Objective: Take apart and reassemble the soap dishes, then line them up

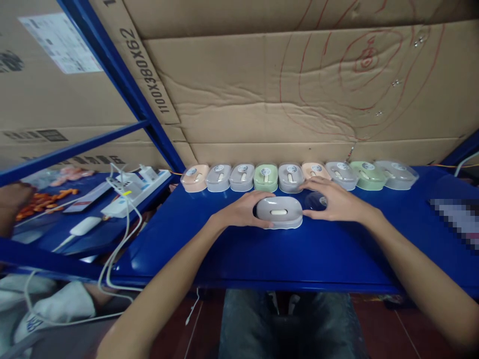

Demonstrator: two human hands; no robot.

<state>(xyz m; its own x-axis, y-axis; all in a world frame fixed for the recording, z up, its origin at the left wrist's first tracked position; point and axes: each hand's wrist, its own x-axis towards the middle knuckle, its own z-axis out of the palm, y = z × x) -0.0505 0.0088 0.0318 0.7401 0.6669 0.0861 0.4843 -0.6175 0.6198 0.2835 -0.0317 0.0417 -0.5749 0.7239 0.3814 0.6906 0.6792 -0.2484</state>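
Observation:
A grey oval plastic box (pixel 280 221), like a soap box, sits uncovered on the blue table, a small white bar-shaped piece (pixel 278 212) in its middle. My left hand (pixel 243 209) is wrapped round the box's left side, thumb along the front edge. To the right of the box, my right hand (pixel 335 200) curls round a clear lid (pixel 316 201) with a round label, held between thumb and fingers. The thumb tip is close to the box's right rim; whether it touches cannot be made out.
Several lidded boxes in peach, grey and green (pixel 266 178) line the table's back edge, against a cardboard wall (pixel 232 89). A blue frame post (pixel 123 85), white cables (pixel 127 219) and a power strip (pixel 138 192) are on the left. Another person's hand (pixel 15 199) shows at far left.

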